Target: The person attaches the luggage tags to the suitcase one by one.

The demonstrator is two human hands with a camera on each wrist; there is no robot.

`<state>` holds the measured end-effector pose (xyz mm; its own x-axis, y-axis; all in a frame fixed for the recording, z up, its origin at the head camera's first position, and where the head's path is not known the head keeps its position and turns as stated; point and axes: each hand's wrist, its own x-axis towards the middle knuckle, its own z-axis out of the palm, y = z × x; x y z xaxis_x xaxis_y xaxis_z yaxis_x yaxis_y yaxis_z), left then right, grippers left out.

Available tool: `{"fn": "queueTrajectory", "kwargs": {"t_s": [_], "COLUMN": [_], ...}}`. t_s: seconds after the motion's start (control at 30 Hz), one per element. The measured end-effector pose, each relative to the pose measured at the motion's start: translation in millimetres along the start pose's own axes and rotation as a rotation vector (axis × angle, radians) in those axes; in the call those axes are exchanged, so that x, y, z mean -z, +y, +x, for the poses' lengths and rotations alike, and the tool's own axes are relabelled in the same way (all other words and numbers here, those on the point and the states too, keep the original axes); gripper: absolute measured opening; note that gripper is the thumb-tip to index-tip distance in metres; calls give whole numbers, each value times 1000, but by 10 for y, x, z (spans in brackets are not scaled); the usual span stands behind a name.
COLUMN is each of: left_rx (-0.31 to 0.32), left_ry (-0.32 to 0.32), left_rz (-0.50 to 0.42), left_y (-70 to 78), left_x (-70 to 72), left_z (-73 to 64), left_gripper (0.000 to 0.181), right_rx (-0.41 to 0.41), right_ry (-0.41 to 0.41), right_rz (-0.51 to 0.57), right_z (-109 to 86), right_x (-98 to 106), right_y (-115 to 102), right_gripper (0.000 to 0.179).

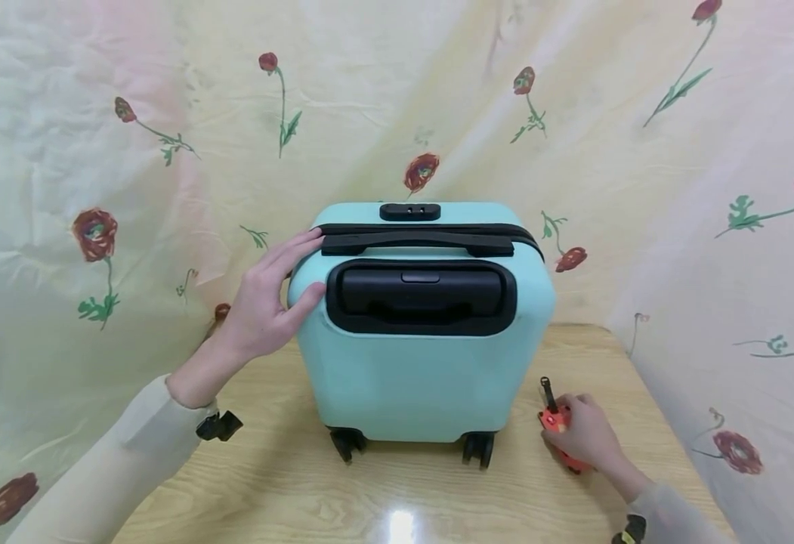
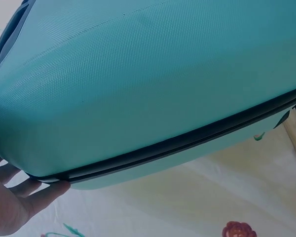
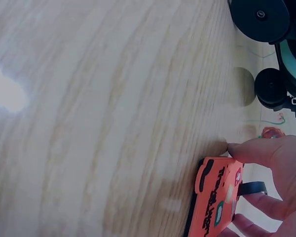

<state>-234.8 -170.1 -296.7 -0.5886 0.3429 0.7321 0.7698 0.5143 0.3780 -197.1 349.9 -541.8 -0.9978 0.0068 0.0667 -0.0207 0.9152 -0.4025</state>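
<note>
A mint-green suitcase stands upright on its wheels, its black carry handle and recessed pull handle facing me. My left hand rests on its upper left corner, fingers extended over the edge and thumb on the front. In the left wrist view, fingertips touch the black zipper seam. To the right of the suitcase, my right hand pinches an orange-red luggage tag by its edges, low at the tabletop. The tag's black strap points away from me; printed lettering shows in the right wrist view.
The suitcase stands on a light wood table, whose right edge slants beside my right hand. A flower-printed cloth hangs behind and along both sides. A combination lock sits on the suitcase's top.
</note>
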Motion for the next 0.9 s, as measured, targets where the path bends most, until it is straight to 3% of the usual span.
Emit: {"fn": "queueTrajectory", "kwargs": {"t_s": [0.37, 0.6, 0.9], "left_rx": [-2, -8, -2], "left_ry": [6, 0, -11], "left_rz": [16, 6, 9], "left_y": [4, 13, -11], "left_x": [7, 5, 10], "left_z": [10, 8, -1], "left_gripper": [55, 57, 56], "right_rx": [47, 99, 205], "right_ry": [136, 201, 299], "right_rz": [58, 82, 230], "right_z": [43, 54, 83], "right_x": [251, 684, 1330], "right_y": [-85, -306, -670], "right_gripper": [51, 48, 50]}}
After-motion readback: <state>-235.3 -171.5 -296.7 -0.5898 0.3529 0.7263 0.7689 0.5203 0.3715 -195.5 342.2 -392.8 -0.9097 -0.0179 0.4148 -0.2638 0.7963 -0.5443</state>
